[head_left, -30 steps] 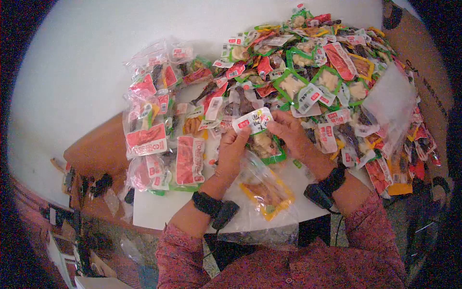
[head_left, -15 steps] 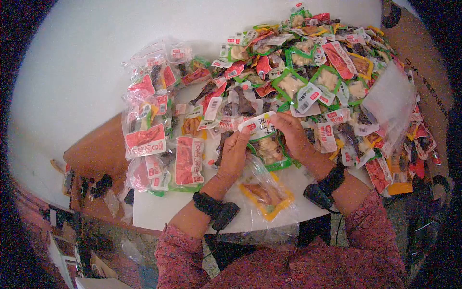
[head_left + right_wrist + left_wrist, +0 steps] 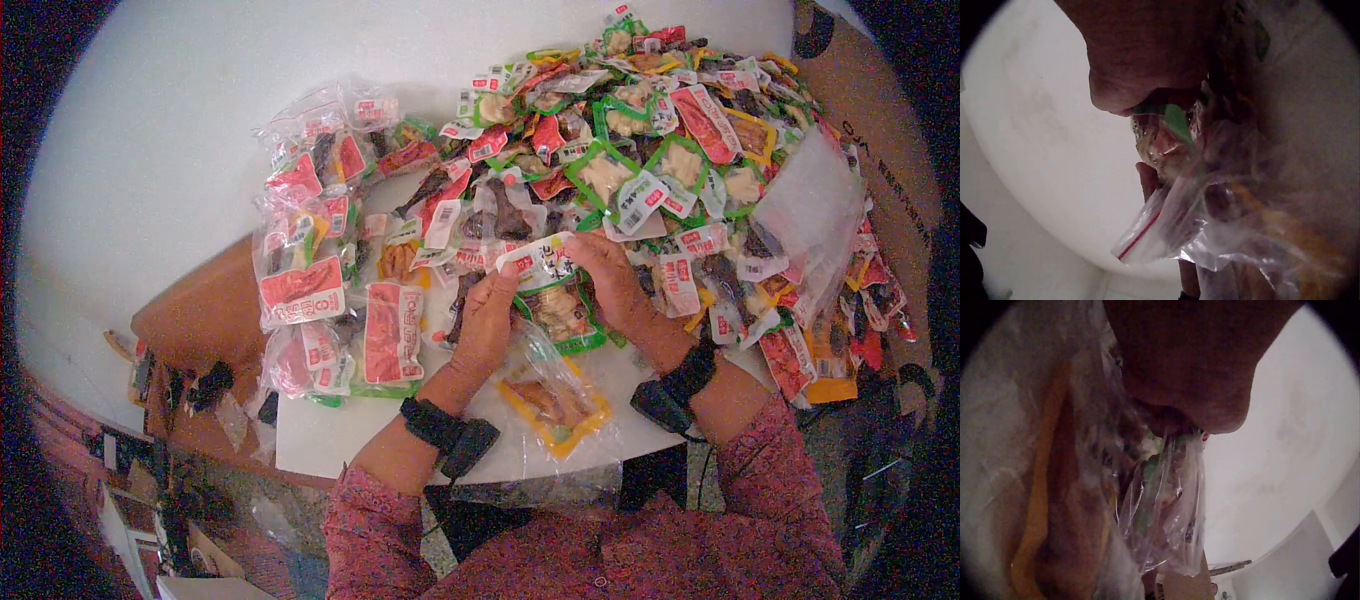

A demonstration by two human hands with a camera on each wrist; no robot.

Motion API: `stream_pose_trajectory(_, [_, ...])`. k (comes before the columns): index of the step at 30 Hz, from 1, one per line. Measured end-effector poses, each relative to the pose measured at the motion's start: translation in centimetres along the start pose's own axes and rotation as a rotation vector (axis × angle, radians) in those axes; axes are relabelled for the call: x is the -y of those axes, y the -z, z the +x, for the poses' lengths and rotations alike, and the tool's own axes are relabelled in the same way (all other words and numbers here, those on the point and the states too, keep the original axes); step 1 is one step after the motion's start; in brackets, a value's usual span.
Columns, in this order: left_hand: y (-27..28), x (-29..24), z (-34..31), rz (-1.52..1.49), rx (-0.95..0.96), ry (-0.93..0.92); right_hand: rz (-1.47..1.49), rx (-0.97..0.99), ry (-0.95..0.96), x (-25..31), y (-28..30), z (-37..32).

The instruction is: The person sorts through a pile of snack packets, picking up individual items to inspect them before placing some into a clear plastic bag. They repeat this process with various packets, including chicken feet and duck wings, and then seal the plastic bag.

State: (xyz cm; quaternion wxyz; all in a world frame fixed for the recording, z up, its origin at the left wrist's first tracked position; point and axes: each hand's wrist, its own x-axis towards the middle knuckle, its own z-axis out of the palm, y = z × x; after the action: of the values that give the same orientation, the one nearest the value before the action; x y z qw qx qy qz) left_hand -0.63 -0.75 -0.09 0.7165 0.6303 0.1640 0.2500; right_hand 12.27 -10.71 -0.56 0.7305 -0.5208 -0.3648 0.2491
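Note:
Both hands pinch a green-edged vacuum packet (image 3: 560,312) of pale food by its white printed label end. My left hand (image 3: 487,318) has its thumb at the label's left edge. On the opposite corner are the fingers of my right hand (image 3: 615,288). Just below, a clear plastic bag (image 3: 535,465) lies at the table's front edge, with a yellow-edged packet (image 3: 550,405) inside it. In the right wrist view, the clear bag (image 3: 1204,234) shows a red zip line under the hand (image 3: 1141,56). The left wrist view has the hand (image 3: 1191,362) above crinkled clear plastic (image 3: 1169,512).
A large heap of mixed snack packets (image 3: 610,185) covers the back right, with a stack of clear bags (image 3: 815,215) on it. Filled clear bags (image 3: 305,285) line the left side. Cardboard (image 3: 885,130) stands at the right edge; the white table (image 3: 310,440) ends near the person's body.
The green-edged packet has shifted slightly right and toward the body, its label tipping and then facing up again. My left hand has moved a little right with it.

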Motion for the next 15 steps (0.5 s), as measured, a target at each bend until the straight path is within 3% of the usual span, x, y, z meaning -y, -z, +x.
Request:
stream_pose_trajectory(9, [-0.4, -0.5, -0.2, -0.104, 0.011, 0.001, -0.097, -0.038, -0.013, -0.1, 0.1, -0.1])
stream_pose_trajectory(11, [0.2, -0.9, -0.4, 0.141, 0.055, 0.084, -0.160, -0.136, 0.045, 0.8, -0.5, -0.5])
stream_pose_trajectory(15, [-0.2, -0.1, -0.1, 0.079, 0.214, -0.028, -0.043, -0.080, 0.011, -0.1, 0.4, 0.1])
